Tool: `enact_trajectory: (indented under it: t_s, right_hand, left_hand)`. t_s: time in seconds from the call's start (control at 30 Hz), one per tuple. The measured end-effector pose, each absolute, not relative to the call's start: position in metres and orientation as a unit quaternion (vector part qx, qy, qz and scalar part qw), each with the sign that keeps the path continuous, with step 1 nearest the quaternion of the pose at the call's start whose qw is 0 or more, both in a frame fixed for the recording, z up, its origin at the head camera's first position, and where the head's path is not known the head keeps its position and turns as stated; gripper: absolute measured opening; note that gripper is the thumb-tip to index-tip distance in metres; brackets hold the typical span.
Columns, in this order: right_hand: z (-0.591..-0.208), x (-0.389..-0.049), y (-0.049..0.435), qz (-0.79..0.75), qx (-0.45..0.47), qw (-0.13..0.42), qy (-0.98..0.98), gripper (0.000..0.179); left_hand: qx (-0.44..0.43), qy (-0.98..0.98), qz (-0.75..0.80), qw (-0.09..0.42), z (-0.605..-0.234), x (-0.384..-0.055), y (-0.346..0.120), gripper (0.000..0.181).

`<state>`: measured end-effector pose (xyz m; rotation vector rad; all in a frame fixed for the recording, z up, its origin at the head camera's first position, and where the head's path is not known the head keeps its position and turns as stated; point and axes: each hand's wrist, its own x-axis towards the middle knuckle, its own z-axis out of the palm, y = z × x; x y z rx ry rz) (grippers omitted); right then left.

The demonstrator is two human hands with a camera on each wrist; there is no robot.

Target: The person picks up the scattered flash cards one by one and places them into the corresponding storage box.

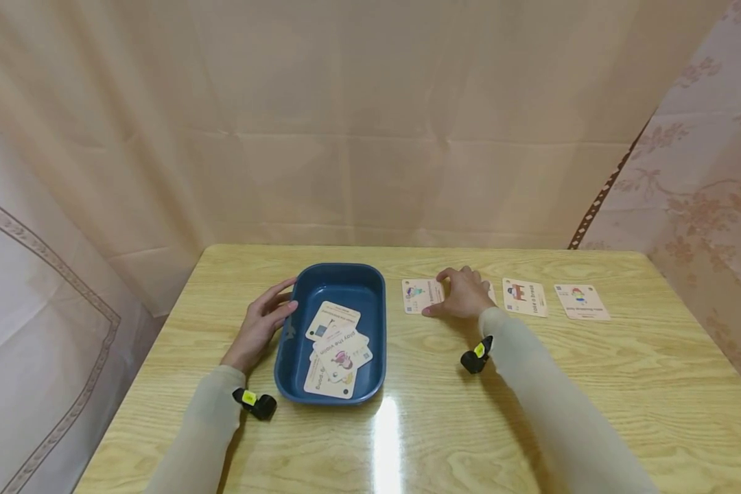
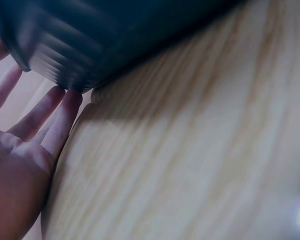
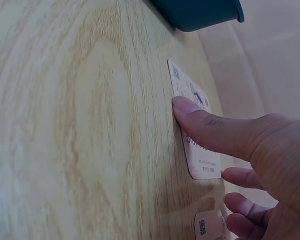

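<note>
My left hand (image 1: 259, 329) holds the left rim of a blue rectangular tray (image 1: 379, 329), thumb over the edge and fingers along the outer wall. In the left wrist view, fingertips touch the tray's side (image 2: 65, 45). Inside lie several overlapping picture cards (image 1: 342, 353), one reading "play the violin". Right of the tray, my right hand (image 1: 466, 295) grips a picture card (image 1: 415, 296) flat on the table, with the thumb at its near edge and the index finger at its far edge. In the right wrist view, the thumb covers part of this card (image 3: 202, 162).
Another card (image 1: 491, 293) is mostly hidden under my right hand. Farther right lie a "take a break" card (image 1: 523, 297) and one more card (image 1: 582, 302), in a row on the wooden table (image 1: 444, 425). A beige curtain (image 1: 346, 171) hangs behind the table.
</note>
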<state>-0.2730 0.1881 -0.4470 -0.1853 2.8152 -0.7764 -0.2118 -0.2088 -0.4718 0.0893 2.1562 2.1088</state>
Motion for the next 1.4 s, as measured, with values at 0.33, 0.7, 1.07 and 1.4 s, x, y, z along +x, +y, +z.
enact_trajectory:
  t_s: [0.33,0.7,1.07,1.4]
  right_hand:
    - [-0.442,-0.277,0.184,-0.246,-0.075,0.111,0.960,0.081]
    - [-0.439,-0.286,0.181,-0.216,-0.078,0.140,0.963,0.084]
    - [-0.443,-0.278,0.190,-0.271,-0.066,0.085,0.957,0.080]
    - [-0.434,-0.258,0.205,-0.349,-0.156,0.059,0.922,0.022]
  left_hand:
    - [0.027,0.716,0.695,0.062,-0.473,-0.213,-0.210,0.057]
    - [0.028,0.714,0.697,0.060,-0.474,-0.212,-0.209,0.056]
    - [0.024,0.717,0.695,0.059,-0.473,-0.211,-0.207,0.056]
    - [0.023,0.723,0.688,0.058,-0.473,-0.211,-0.208,0.055]
